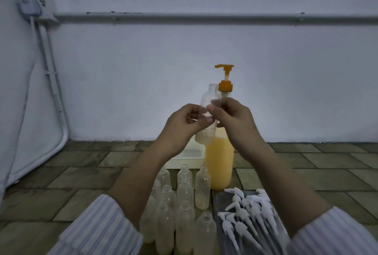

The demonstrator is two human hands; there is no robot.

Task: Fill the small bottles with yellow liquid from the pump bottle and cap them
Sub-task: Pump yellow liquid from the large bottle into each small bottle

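I hold a small clear bottle [208,101] upright in the air, uncapped, with a little pale liquid at its bottom. My left hand [182,126] grips its lower body and my right hand [233,119] pinches its middle. Right behind it stands the pump bottle [219,164], filled with yellow liquid, with an orange pump head [224,76]. Several more small clear bottles [184,203] stand open on the floor below my arms. White pump caps [247,211] lie in a pile on a dark tray [219,199] at the lower right.
A white shallow tray [190,157] sits on the tiled floor behind the bottles, left of the pump bottle. The wall is close behind, with a pipe [184,17] across it and cables and conduit [51,83] running down at the left.
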